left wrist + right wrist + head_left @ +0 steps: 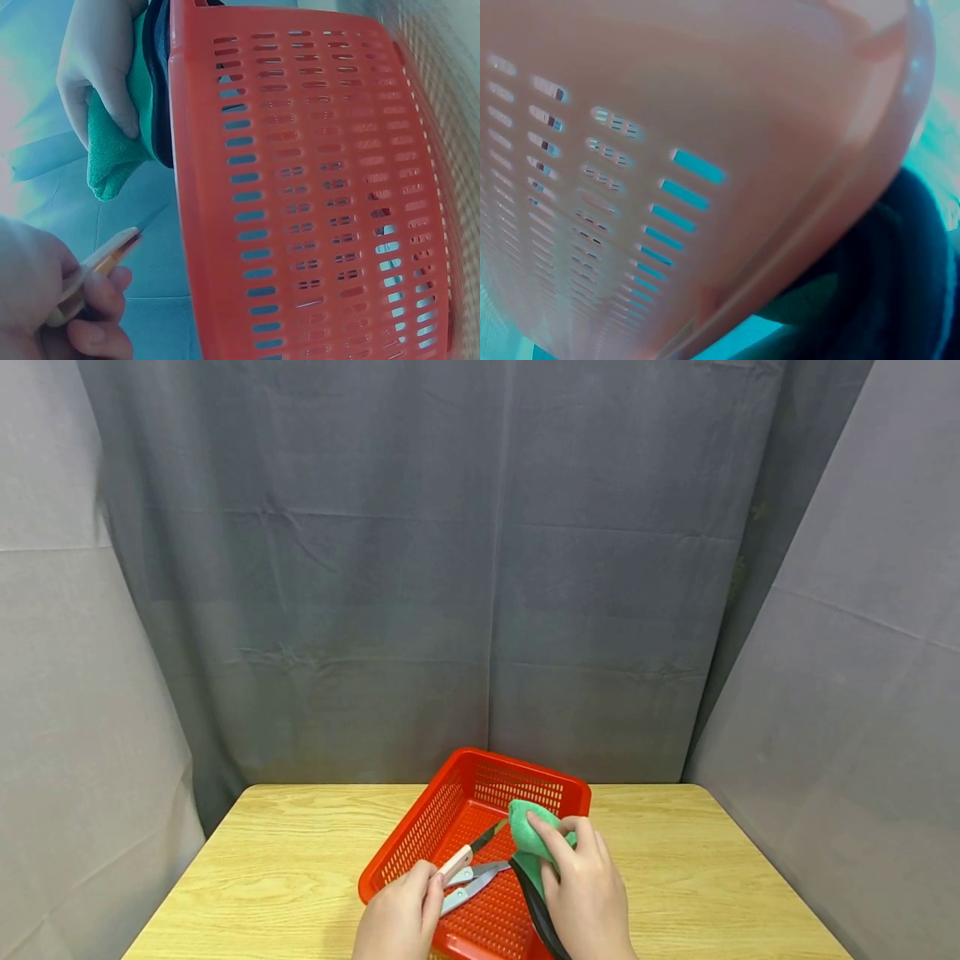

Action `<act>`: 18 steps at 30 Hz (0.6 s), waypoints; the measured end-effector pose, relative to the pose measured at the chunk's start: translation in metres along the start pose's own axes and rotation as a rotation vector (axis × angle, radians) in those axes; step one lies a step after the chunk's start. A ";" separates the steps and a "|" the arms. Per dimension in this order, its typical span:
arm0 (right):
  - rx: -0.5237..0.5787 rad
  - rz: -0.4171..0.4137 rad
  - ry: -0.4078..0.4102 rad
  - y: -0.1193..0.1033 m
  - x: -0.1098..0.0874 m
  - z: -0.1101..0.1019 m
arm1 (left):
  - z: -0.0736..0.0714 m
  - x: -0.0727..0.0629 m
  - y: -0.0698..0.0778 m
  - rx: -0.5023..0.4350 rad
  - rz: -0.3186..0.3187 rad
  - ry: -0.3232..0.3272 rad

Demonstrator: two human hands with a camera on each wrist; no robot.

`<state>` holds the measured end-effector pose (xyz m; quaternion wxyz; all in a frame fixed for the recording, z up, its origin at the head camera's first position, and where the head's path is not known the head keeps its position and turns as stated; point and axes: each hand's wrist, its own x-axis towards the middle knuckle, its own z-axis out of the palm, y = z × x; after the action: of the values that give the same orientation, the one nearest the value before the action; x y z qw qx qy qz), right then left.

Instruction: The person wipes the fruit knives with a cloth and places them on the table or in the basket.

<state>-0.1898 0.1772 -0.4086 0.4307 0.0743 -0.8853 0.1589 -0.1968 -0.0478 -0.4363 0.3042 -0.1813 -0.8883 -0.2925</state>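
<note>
A red slotted basket (420, 839) stands on the wooden table. My left hand (429, 887) pinches the pale handle of a small knife (459, 860), whose dark blade points into the basket. In the left wrist view my left hand (90, 300) shows the same hold on the knife (101, 261), beside the basket (300, 187). My right hand (553, 853) grips a green cloth (525, 837) together with a black band (536, 910) over the basket's right side. The cloth (112, 157) and right hand (97, 67) also show there. The right wrist view holds only the blurred basket (667, 150) and the band (900, 285).
Grey metal snips (468, 887) lie on the basket floor between my hands. Bare table top (285, 852) spreads left and right of the basket. Grey curtains close in the back and both sides.
</note>
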 end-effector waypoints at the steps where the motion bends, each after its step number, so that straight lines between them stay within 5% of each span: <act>1: 0.001 -0.004 0.003 0.000 0.000 0.000 | 0.000 0.000 0.000 0.003 -0.008 0.012; 11: 0.002 -0.102 -0.016 0.001 0.000 0.001 | -0.002 0.001 0.001 -0.014 -0.065 -0.019; 18: 0.065 -0.200 -0.073 0.000 -0.002 0.004 | -0.002 0.001 0.002 -0.025 -0.039 0.011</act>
<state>-0.1915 0.1756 -0.4120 0.4094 0.1821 -0.8828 0.1410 -0.1958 -0.0474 -0.4340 0.3013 -0.1662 -0.8862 -0.3102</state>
